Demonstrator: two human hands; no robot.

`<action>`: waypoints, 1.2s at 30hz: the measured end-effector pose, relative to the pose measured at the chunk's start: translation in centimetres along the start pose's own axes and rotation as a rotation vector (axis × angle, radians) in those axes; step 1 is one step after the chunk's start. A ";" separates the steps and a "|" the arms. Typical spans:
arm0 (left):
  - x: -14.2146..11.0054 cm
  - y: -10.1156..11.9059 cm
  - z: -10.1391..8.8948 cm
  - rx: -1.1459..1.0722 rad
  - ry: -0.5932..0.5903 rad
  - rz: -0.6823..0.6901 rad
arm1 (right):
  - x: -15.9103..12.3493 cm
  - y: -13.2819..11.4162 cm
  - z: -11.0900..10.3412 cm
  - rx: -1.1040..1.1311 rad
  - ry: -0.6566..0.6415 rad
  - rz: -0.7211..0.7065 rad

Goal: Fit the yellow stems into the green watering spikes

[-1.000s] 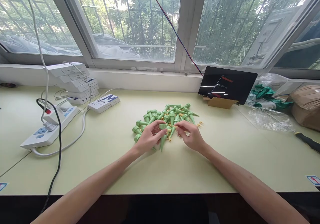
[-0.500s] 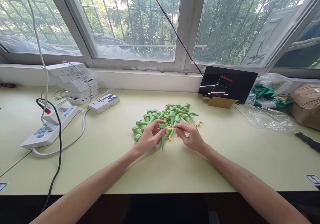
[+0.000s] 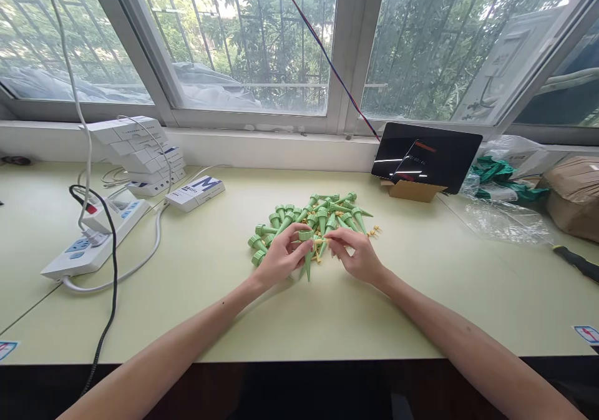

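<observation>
Left hand (image 3: pixel 283 253) grips capped green spike (image 3: pixel 307 264); right hand (image 3: pixel 355 254) pinches small yellow piece (image 3: pixel 319 242) — stacked white boxes (image 3: pixel 145 158) closed, contents hidden — tablet (image 3: pixel 440 158) stands at cardboard box (image 3: pixel 416 192).

From your head, one camera looks forward and down, wide, over the flat pale yellow-green worktop (image 3: pixel 299 326), with your bare left hand (image 3: pixel 281 256) and bare right hand (image 3: pixel 359 259) near and grey-framed glass windows (image 3: pixel 253 39) farther off.
</observation>
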State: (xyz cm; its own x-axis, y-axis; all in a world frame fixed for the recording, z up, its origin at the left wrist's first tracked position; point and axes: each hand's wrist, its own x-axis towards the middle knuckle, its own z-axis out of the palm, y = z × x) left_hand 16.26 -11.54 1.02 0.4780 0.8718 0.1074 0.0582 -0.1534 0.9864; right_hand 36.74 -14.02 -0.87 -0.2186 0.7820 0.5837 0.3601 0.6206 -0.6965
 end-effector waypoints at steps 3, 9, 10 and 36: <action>0.0 -0.1 0.0 0.017 -0.007 0.017 | 0.0 0.0 0.0 0.013 0.006 0.007; -0.2 -0.2 0.0 0.050 -0.025 0.062 | -0.1 0.3 0.1 0.067 0.014 0.059; -0.2 -0.2 0.0 0.051 -0.029 0.065 | -0.1 0.3 0.2 0.077 0.015 0.066; -0.1 -0.3 -0.2 0.047 -0.059 0.092 | -0.1 0.2 0.1 0.110 0.011 0.090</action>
State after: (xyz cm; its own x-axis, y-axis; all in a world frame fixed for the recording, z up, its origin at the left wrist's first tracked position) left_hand 16.03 -11.53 0.70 0.5341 0.8241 0.1886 0.0518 -0.2545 0.9657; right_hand 36.73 -13.96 -1.18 -0.1794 0.8346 0.5209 0.2763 0.5509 -0.7875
